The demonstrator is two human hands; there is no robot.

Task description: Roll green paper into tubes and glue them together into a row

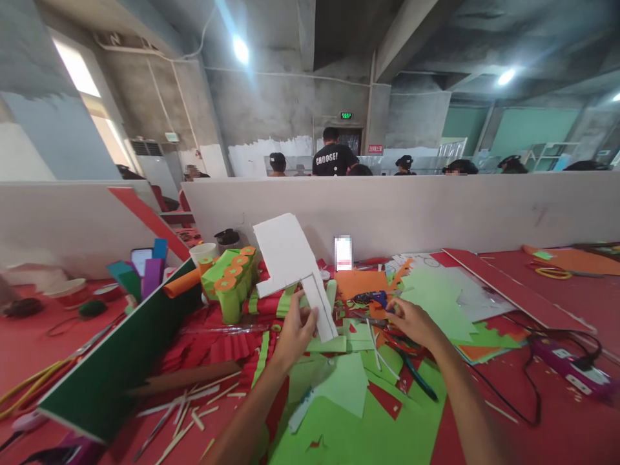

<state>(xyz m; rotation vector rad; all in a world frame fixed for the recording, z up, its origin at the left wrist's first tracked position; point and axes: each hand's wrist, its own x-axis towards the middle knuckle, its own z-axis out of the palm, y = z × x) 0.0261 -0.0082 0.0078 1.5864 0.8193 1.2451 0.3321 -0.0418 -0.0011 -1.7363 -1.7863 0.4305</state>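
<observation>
My left hand (296, 332) is closed around the narrow stem of a white foam-board cutout (290, 261) and holds it upright above the table. My right hand (409, 321) reaches forward over the paper scraps, its fingers curled at a dark blue tool (372, 298) that lies on the orange paper (364, 282); whether the hand grips the tool I cannot make out. Green paper sheets (358, 407) and red paper scraps lie under both arms.
A dark green board (116, 368) leans at the left. Green rolled tubes with orange ends (231, 281), a white cup (203, 252), a phone (343, 252) and a power strip (574, 369) with black cables stand around. A white partition (436, 206) closes the back; people stand beyond it.
</observation>
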